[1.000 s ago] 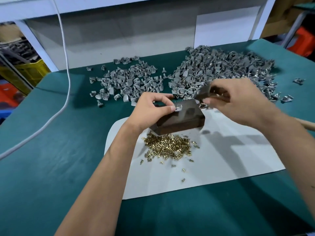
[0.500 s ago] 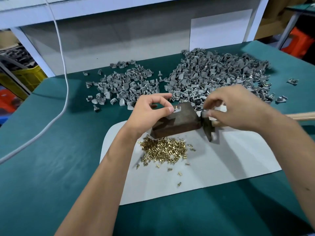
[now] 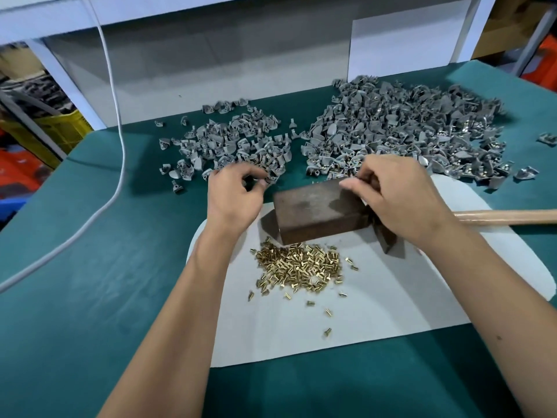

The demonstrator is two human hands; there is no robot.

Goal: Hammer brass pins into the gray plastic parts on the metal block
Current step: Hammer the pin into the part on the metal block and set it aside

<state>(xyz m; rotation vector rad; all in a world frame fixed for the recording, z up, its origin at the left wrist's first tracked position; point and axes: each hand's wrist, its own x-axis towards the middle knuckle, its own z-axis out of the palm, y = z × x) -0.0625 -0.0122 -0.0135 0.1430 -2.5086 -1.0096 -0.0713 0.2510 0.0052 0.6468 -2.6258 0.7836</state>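
The dark metal block (image 3: 316,206) stands on a white sheet (image 3: 376,312) with nothing on its top face. My left hand (image 3: 236,197) is to the left of the block at the near edge of the left pile of gray plastic parts (image 3: 229,143), with its fingertips pinched on a gray plastic part (image 3: 250,183). My right hand (image 3: 394,200) hovers over the block's right end, thumb and fingers apart, and I see nothing in them. Under it lies the hammer, its head (image 3: 387,241) on the sheet and its wooden handle (image 3: 509,216) pointing right. A heap of brass pins (image 3: 301,267) lies just in front of the block.
A larger pile of gray parts (image 3: 407,134) spreads across the back right of the green table (image 3: 90,297). A white cable (image 3: 116,122) hangs down and runs off across the left side. A few stray parts (image 3: 547,137) lie near the right edge.
My right hand laid the hammer down beside the block and let it go. My left hand lifted the gray part off the block and carried it left to the smaller pile.
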